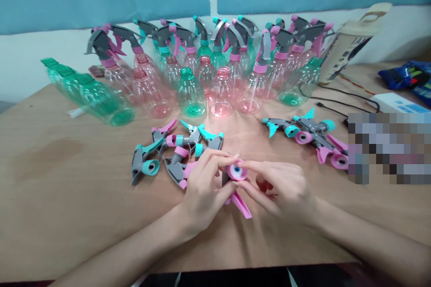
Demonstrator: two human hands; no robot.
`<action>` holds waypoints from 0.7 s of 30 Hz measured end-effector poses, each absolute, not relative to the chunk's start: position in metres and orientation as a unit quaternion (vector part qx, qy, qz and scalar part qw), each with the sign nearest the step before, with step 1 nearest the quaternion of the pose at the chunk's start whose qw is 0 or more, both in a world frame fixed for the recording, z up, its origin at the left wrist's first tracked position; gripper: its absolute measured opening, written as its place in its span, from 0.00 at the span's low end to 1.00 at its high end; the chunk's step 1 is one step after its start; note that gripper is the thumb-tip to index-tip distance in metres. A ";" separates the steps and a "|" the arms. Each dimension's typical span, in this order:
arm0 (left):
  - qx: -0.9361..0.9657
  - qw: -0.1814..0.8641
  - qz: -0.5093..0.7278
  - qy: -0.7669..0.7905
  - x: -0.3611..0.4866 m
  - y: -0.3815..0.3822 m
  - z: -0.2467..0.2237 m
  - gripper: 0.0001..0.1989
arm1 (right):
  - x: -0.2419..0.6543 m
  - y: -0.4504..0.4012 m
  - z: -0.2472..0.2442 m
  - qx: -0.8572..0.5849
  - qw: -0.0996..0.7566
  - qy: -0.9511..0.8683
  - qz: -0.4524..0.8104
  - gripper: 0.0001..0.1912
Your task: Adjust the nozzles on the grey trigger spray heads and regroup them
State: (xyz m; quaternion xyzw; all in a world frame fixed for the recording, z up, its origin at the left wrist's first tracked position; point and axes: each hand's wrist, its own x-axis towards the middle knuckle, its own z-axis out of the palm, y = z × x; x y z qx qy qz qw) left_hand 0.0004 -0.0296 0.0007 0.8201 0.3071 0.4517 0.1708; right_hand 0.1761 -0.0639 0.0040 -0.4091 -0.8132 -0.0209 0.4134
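Observation:
Between my two hands is a pink and grey trigger spray head (237, 171), its round pink collar facing me and its pink trigger pointing down to the right. My left hand (207, 188) grips it from the left, fingertips and thumb at the collar. From the right, the index finger and thumb of my right hand (281, 186) pinch the collar's edge. A white disc with a blue centre shows inside the collar. Just left of my left hand lie several loose spray heads (175, 166) in pink, turquoise and grey.
Several clear green and pink bottles (222, 94) stand across the back, many with spray heads fitted. More loose spray heads (311, 132) lie on the right. A cream tumbler (350, 45), black cable (336, 94), white box (400, 104) and blue packet (409, 80) are at the far right.

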 end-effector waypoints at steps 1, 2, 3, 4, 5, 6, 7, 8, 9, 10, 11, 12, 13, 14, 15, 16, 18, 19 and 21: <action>0.822 0.165 0.449 0.309 0.000 -0.029 0.001 0.14 | 0.175 -0.065 0.004 -0.412 0.414 -0.811 -0.022 0.11; 0.823 0.160 0.447 0.310 0.000 -0.029 0.001 0.14 | 0.174 -0.065 0.004 -0.415 0.415 -0.809 -0.023 0.11; 0.824 0.156 0.446 0.311 0.000 -0.029 0.001 0.14 | 0.174 -0.066 0.004 -0.416 0.416 -0.808 -0.022 0.12; 0.826 0.154 0.445 0.311 0.000 -0.029 0.001 0.14 | 0.173 -0.066 0.004 -0.416 0.419 -0.807 -0.019 0.12; 0.827 0.150 0.445 0.308 0.000 -0.029 0.002 0.14 | 0.173 -0.066 0.004 -0.413 0.423 -0.807 -0.015 0.12; 0.829 0.147 0.446 0.303 0.000 -0.029 0.002 0.14 | 0.173 -0.066 0.003 -0.410 0.426 -0.806 -0.008 0.12; 0.832 0.144 0.446 0.296 0.000 -0.029 0.003 0.14 | 0.173 -0.066 0.003 -0.407 0.429 -0.806 0.001 0.13; 0.836 0.140 0.445 0.289 0.000 -0.029 0.004 0.14 | 0.174 -0.066 0.002 -0.406 0.431 -0.806 0.014 0.13; 0.839 0.136 0.445 0.281 -0.001 -0.029 0.004 0.13 | 0.174 -0.066 0.001 -0.406 0.431 -0.805 0.028 0.13; 0.843 0.134 0.444 0.273 -0.001 -0.029 0.005 0.13 | 0.175 -0.065 0.000 -0.405 0.431 -0.805 0.042 0.14; 0.845 0.133 0.442 0.268 -0.002 -0.028 0.005 0.13 | 0.176 -0.065 0.000 -0.404 0.431 -0.805 0.054 0.15; 0.847 0.133 0.441 0.265 -0.002 -0.027 0.006 0.12 | 0.177 -0.064 -0.001 -0.402 0.431 -0.806 0.062 0.16; 0.848 0.135 0.439 0.264 -0.003 -0.026 0.006 0.12 | 0.177 -0.064 -0.001 -0.400 0.430 -0.807 0.068 0.16; 0.849 0.137 0.438 0.261 -0.003 -0.025 0.006 0.12 | 0.177 -0.064 -0.002 -0.399 0.427 -0.808 0.076 0.17; 0.851 0.139 0.435 0.258 -0.003 -0.024 0.006 0.11 | 0.177 -0.063 -0.002 -0.398 0.422 -0.809 0.091 0.18; 0.854 0.140 0.432 0.253 -0.003 -0.024 0.006 0.11 | 0.177 -0.063 -0.003 -0.397 0.415 -0.810 0.114 0.19; 0.860 0.141 0.426 0.245 -0.003 -0.023 0.006 0.10 | 0.175 -0.063 -0.004 -0.391 0.406 -0.810 0.164 0.18; 0.862 0.141 0.424 0.241 -0.003 -0.023 0.007 0.10 | 0.174 -0.063 -0.005 -0.384 0.406 -0.808 0.186 0.17; 0.864 0.137 0.424 0.236 -0.002 -0.023 0.008 0.11 | 0.172 -0.063 -0.007 -0.368 0.415 -0.805 0.209 0.14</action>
